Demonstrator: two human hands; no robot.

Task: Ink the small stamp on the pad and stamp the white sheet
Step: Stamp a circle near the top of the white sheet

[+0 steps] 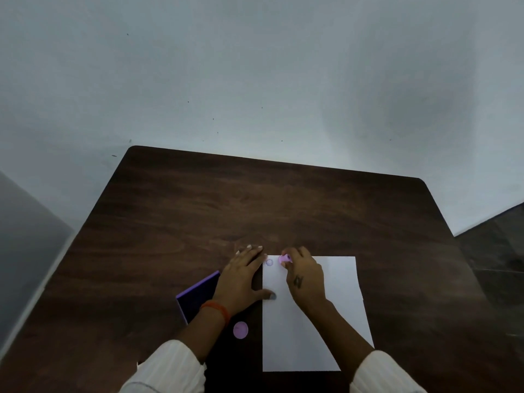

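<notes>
A white sheet (pixel 312 330) lies on the dark wooden table (pixel 255 199), near its front edge. My right hand (pixel 306 276) grips a small pink stamp (pixel 284 259) at the sheet's top left corner. A faint purple round print (pixel 269 262) shows just left of the stamp. My left hand (pixel 243 276) lies flat with its fingers spread, pressing the sheet's left edge with the thumb on the paper. The purple ink pad (pixel 198 293) sits left of that hand, partly hidden by my wrist.
A round pink disc (pixel 240 330), perhaps a cap, lies on the table between my left forearm and the sheet. A pale wall rises behind the table. Dark floor shows at the right.
</notes>
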